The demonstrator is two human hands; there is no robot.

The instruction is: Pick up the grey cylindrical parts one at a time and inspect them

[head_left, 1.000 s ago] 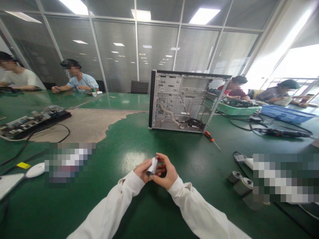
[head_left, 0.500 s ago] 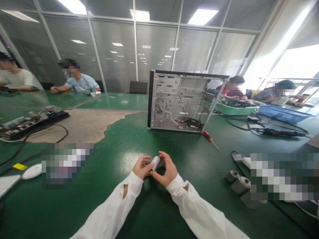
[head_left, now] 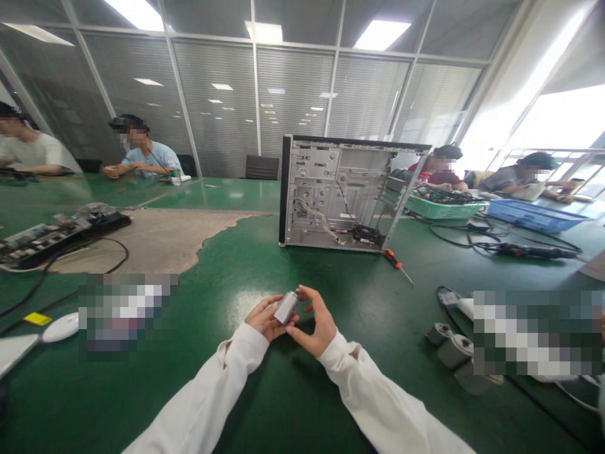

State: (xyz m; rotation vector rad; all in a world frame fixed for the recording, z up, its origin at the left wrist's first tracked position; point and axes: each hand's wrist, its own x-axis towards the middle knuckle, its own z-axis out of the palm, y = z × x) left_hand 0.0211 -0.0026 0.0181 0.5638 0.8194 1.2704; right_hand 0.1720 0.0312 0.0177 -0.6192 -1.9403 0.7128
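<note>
A silver metal cylinder (head_left: 286, 308) is held above the green table (head_left: 208, 391), tilted with its upper end toward the right. Beneath it and on its left side is my left hand (head_left: 265, 317), which supports it on the fingers. My right hand (head_left: 317, 323) is curved around the right side, with its fingertips at the cylinder's upper end and its thumb near the lower end. Beyond the hands an open computer case (head_left: 340, 189) stands upright. An orange and black screwdriver (head_left: 396, 260) lies by the case's lower right corner.
Several metal cylinders (head_left: 454, 351) stand at the right. Behind them are cables, a green basket (head_left: 444, 208) and a blue basket (head_left: 534, 215). A circuit assembly (head_left: 61, 233) lies at the left near a bare patch (head_left: 161, 236). People sit along the far side.
The silver cylinder has turned and shifted slightly left, showing more of its side. My left hand has opened out beneath it, and the right hand's fingers have shifted a little.
</note>
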